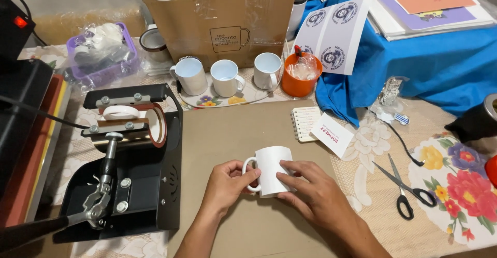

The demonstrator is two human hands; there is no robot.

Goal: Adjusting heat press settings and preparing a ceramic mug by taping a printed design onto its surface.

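White mug (272, 169) sits on brown paper, left hand (226, 181) gripping its handle, right hand (310, 188) pressed to its side; brown cardboard box (222, 22) behind; white card (332, 134) just beside a spiral notepad (305, 124).

White mugs standing loose: four are counted, one held mug (273, 170) and three (190, 75) (227, 77) (268, 70) set in a row before the cardboard box (222, 25). One mug press (132, 154), one pair of scissors (406, 188), one spiral notepad (304, 123), one orange cup (301, 74) and one purple basket (103, 56) are recorded. Two hands are counted, left hand (225, 185) and right hand (313, 193).

Table (373, 206) with floral cloth (455, 185), scissors (406, 188), mug press (129, 159).
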